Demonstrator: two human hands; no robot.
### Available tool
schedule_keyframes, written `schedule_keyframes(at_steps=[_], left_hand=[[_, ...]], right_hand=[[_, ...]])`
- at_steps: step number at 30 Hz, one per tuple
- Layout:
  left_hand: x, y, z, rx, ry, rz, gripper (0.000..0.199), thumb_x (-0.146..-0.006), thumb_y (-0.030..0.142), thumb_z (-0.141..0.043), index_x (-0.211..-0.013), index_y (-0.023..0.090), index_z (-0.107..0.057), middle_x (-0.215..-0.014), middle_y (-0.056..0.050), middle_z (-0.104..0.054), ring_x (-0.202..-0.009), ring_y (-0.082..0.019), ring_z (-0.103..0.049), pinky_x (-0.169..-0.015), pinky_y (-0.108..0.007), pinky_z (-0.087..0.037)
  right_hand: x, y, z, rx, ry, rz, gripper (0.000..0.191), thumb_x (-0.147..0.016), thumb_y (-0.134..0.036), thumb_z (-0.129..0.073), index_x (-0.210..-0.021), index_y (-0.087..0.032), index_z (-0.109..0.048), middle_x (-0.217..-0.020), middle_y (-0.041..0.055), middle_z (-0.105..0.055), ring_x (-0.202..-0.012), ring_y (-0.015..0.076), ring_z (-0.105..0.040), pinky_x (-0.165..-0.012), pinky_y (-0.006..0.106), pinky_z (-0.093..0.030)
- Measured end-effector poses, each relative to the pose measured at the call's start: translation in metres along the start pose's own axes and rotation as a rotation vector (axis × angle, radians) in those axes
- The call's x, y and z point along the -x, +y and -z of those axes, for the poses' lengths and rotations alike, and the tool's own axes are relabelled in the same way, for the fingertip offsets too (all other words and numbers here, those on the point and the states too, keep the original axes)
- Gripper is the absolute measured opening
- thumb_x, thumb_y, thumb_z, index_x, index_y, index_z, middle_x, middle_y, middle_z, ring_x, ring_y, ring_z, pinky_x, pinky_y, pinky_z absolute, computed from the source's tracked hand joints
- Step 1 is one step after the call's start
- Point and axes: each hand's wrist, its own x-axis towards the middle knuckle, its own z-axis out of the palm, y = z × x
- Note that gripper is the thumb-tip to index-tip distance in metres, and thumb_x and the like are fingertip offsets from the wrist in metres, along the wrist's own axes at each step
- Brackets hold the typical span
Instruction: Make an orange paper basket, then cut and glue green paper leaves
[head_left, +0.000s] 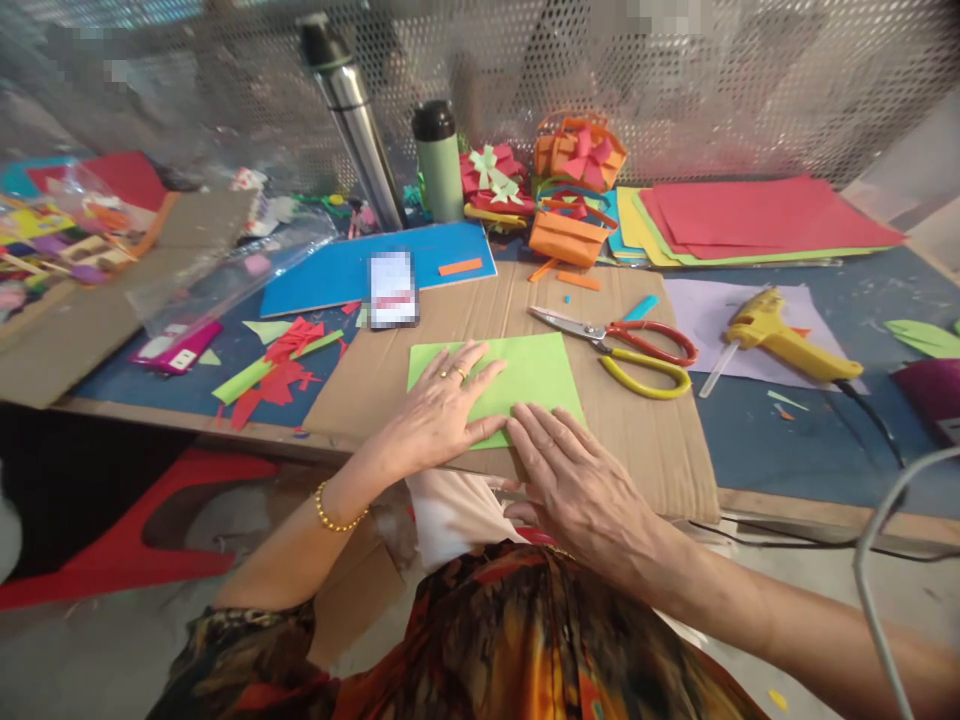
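A light green sheet of paper (pixel 529 375) lies flat on a brown cardboard piece (pixel 652 460) near the table's front edge. My left hand (pixel 450 400) rests on the sheet's left part, fingers spread, with rings on it. My right hand (pixel 566 465) lies at the sheet's front right edge, its fingertips on the paper and its fingers stretched out. Neither hand grips anything. Red-and-yellow-handled scissors (pixel 622 345) lie just beyond the sheet to the right. A yellow glue gun (pixel 787 335) sits on a pale purple sheet (pixel 690 300) farther right.
Behind stand a steel flask (pixel 360 125) and a green bottle (pixel 440 165), beside orange paper bags (pixel 570 235). Stacked coloured sheets (pixel 780 220) lie at the back right. A phone (pixel 393 290) rests by a blue board (pixel 322 270); red scraps (pixel 277 385) lie left. A grey cable (pixel 862 560) hangs right.
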Motion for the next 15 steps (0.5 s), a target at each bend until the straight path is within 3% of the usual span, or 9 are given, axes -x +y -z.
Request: schedule_keyframes(at_steps=[6, 15], left_hand=[[0.000, 0.006, 0.005, -0.003, -0.030, 0.014, 0.075, -0.109, 0.068, -0.043, -0.166, 0.019, -0.046, -0.179, -0.021, -0.036, -0.170, -0.035, -0.027, -0.139, -0.059, -0.024], [-0.001, 0.009, 0.012, -0.008, -0.053, -0.007, 0.079, -0.109, 0.072, -0.036, -0.165, 0.017, -0.048, -0.179, -0.021, -0.035, -0.171, -0.036, -0.026, -0.138, -0.061, -0.026]], right_hand=[[0.002, 0.004, -0.002, 0.050, 0.034, 0.049, 0.066, -0.111, -0.043, -0.053, -0.152, 0.008, -0.057, -0.156, 0.0335, -0.062, -0.144, 0.0441, -0.063, -0.115, 0.059, -0.059], [0.005, 0.003, -0.010, 0.066, 0.119, 0.033, 0.057, -0.111, -0.034, -0.056, -0.153, 0.006, -0.055, -0.153, 0.0300, -0.066, -0.144, 0.0397, -0.062, -0.117, 0.055, -0.054]])
